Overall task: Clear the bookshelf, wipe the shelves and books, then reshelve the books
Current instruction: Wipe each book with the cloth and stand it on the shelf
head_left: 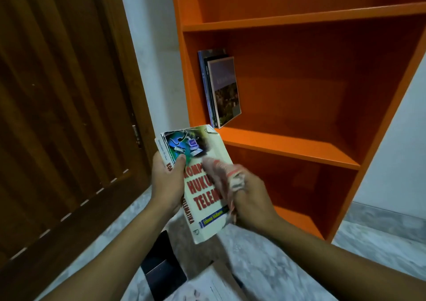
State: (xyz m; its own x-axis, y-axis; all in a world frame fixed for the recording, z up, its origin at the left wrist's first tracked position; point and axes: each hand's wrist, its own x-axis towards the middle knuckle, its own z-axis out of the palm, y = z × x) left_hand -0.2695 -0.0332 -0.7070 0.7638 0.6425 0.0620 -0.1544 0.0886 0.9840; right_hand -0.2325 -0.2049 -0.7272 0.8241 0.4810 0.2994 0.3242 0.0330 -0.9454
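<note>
You hold a cream paperback book point(202, 197) with red title lettering in front of the orange bookshelf point(299, 144), low and near its left side. Your left hand point(167, 178) grips the book's spine edge, thumb curled over the cover. Your right hand point(250, 197) clutches a bunched, blurred cloth point(224, 176) and presses it against the cover. Farther back, a few thin books point(221, 88) stand leaning against the left wall of the middle shelf. Near you, more books point(166, 261) lie on the marbled floor point(288, 266). A brown wooden door point(57, 105) fills the left.
</note>
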